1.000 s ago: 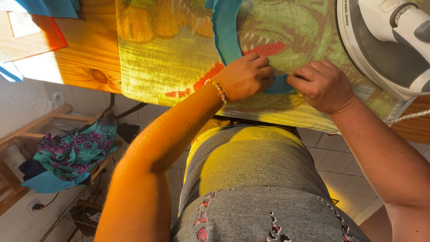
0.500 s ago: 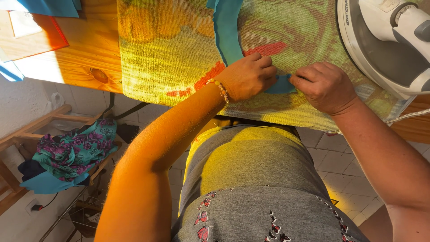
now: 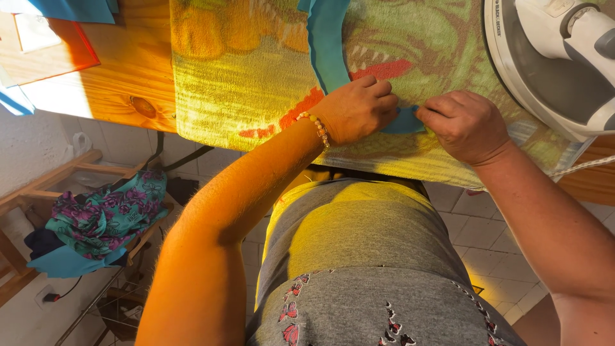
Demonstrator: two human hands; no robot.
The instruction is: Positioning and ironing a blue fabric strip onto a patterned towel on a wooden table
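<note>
A blue fabric strip (image 3: 327, 45) runs across a green and yellow patterned towel (image 3: 250, 70) spread over a wooden table (image 3: 109, 90). My left hand (image 3: 357, 109), with a beaded bracelet at the wrist, is closed over the strip's near end and presses it onto the towel. My right hand (image 3: 464, 125) pinches the same blue end between its fingertips, right beside the left hand. The end of the strip is mostly hidden under both hands.
A white and grey clothes iron (image 3: 557, 57) rests on the towel at the far right, close to my right hand. Orange and blue sheets (image 3: 48, 38) lie at the table's left. Below left, floral fabric (image 3: 102, 214) is piled on a wooden rack over tiled floor.
Both hands stay on the strip's end; my fingers have shifted only slightly along its edge. The iron and towel have not moved.
</note>
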